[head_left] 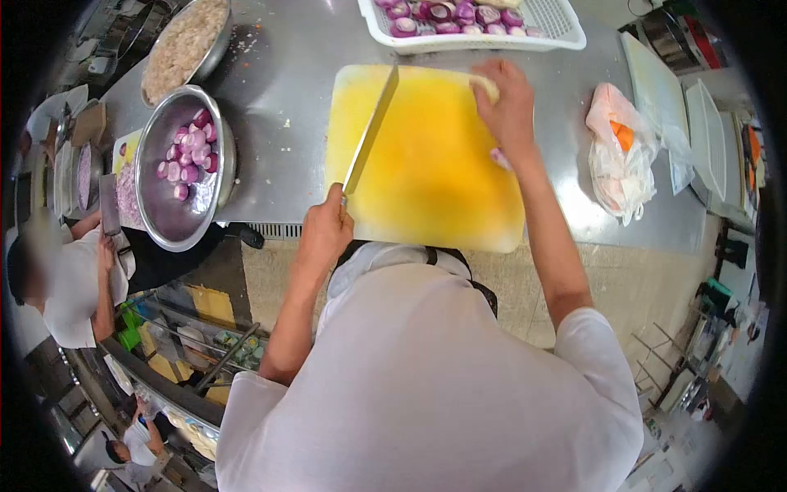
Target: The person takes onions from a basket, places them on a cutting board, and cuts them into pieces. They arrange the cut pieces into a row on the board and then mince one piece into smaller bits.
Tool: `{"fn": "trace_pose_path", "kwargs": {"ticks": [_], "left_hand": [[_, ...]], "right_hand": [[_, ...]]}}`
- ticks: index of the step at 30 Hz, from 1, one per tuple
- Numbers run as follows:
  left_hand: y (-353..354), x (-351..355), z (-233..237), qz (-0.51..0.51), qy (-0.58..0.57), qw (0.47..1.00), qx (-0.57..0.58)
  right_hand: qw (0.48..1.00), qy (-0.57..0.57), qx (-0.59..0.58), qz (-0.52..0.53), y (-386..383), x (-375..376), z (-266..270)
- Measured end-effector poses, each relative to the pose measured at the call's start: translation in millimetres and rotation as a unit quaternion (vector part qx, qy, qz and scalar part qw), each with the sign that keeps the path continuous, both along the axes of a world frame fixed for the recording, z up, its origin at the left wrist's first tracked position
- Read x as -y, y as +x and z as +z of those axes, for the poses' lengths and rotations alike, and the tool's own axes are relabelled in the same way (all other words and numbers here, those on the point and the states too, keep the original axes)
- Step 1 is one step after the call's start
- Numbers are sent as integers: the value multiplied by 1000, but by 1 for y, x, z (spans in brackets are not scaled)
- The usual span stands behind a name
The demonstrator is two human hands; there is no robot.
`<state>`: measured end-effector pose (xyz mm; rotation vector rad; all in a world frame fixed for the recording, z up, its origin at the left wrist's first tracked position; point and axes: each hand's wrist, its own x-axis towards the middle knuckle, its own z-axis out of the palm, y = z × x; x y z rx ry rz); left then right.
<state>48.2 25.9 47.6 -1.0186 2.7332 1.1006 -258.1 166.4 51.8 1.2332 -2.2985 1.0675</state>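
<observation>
My left hand [326, 228] grips the handle of a long knife [371, 135], whose blade points away over the left part of a yellow cutting board [434, 164]. At the board's upper right is my right hand [502, 102], its thumb and fingers apart, with a pale bit near the fingertips that is too small to name. A small purple-white onion piece [500, 159] shows beside the right wrist. Beyond the board stands a white basket [475, 43] of peeled purple onions [447, 12].
On the left are a steel bowl [164, 217] with onions and another bowl [187, 49] of pale chopped food. A plastic bag [621, 156] lies at right. A co-worker [78, 287] holds a cleaver [109, 205] over chopped onion at far left; another person [135, 447] is farther off.
</observation>
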Motion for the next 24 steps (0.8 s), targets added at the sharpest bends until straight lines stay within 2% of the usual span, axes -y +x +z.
{"fn": "trace_pose_path", "kwargs": {"ticks": [2,4,5,6,7,8,10,13,16,18,20,21,22,24], "left_hand": [[-4,-1,2,-9,-4,1000,14],[-7,-3,0,-11,-20,1000,2],[-8,-3,-3,-15,-30,999,-7],[-9,-3,-5,-17,-35,999,-5],[-10,-4,-7,-16,-40,999,-8],[-10,-4,-9,-15,-37,999,-23],[-12,-5,-3,-8,-12,999,-31],[-10,-4,-8,-7,-20,1000,-20],[-6,-3,-12,-9,-41,998,-43],[-6,1,-14,-4,-33,999,-37],[-6,5,-15,-2,-21,999,-26],[-7,6,-14,0,-13,1000,-14],[-10,8,-8,-2,-3,1000,0],[-16,10,4,-10,1,1000,2]], "right_hand": [[1000,-22,11,19,-59,52,6],[991,127,53,-2,-106,100,12],[991,121,48,-2,-132,125,5],[978,203,44,8,-155,150,-13],[957,285,40,18,-166,164,-28],[959,280,35,19,-168,170,-41],[944,326,-46,34,-171,173,-58],[936,340,15,90,-174,174,-43],[992,108,14,55,-160,147,-16],[999,43,25,-6,-108,108,21],[994,31,101,29,-39,62,32],[985,66,156,39,-7,44,28],[971,100,211,49,24,31,13],[960,94,254,72,72,15,-27]]}}
